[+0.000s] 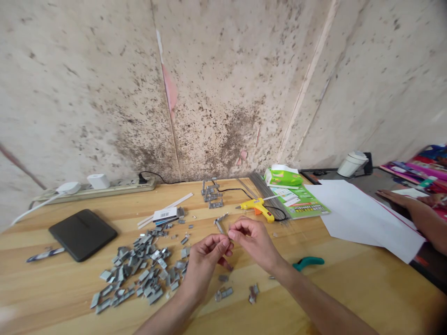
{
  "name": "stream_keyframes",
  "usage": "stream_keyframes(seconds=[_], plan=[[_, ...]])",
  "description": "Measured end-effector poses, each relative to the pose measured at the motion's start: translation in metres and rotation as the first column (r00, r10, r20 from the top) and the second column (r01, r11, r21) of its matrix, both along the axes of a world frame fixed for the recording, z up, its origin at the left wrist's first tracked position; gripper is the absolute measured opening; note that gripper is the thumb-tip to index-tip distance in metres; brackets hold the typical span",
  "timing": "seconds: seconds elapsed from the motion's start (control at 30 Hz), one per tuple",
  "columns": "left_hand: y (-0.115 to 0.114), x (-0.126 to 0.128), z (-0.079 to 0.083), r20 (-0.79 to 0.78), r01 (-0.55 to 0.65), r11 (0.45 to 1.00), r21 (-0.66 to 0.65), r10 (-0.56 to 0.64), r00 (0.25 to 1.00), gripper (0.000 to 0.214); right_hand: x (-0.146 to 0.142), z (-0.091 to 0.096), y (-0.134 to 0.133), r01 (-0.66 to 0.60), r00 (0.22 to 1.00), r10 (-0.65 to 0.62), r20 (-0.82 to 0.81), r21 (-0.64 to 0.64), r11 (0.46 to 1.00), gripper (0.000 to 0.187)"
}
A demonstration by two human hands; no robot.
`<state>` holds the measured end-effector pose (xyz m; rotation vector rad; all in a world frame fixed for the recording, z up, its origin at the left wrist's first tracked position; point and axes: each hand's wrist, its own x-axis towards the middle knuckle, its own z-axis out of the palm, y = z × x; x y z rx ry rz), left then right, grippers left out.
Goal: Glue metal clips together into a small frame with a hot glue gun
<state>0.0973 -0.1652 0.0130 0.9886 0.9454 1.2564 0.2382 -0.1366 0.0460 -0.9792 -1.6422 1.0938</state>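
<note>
Over the middle of the wooden table, my left hand (210, 253) and my right hand (254, 242) meet fingertip to fingertip. Both are pinched closed, and whatever sits between the fingers is too small and covered to name. Just beyond the fingertips a thin grey piece with a bent end (220, 224) shows; I cannot tell whether it is touched. To the left of my left hand spreads a heap of small grey rectangular pieces (134, 260). Below the hands lie a few loose grey bits (224, 293). A teal-handled tool (308, 263) rests partly behind my right forearm.
A yellow glue gun (258, 208) with its cord lies behind my right hand, near grey strips (267, 190) and a green tissue pack (283, 177). Several grey assemblies (212, 193) stand at the back. A black tablet-like slab (83, 234) lies left. Another person's hand (401, 202) works beside white paper (359, 218).
</note>
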Motion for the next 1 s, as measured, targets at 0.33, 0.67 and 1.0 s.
stream_keyframes(seconds=[0.33, 0.67, 1.0], plan=[[0.0012, 0.0003, 0.0010, 0.002, 0.001, 1.000, 0.002, -0.001, 1.000, 0.021, 0.0002, -0.0004, 0.0003, 0.003, 1.000, -0.003, 0.000, -0.007, 1.000, 0.013], [-0.0011, 0.0001, 0.0023, -0.002, -0.005, 1.000, 0.005, 0.005, 1.000, 0.022, 0.0005, -0.0033, 0.0003, 0.010, 1.000, -0.011, 0.021, 0.024, 1.000, 0.014], [-0.0003, 0.0013, 0.0022, 0.001, -0.018, 1.000, -0.005, 0.018, 1.000, 0.023, 0.0010, -0.0018, -0.0004, 0.019, 0.999, -0.022, 0.050, 0.066, 0.998, 0.014]])
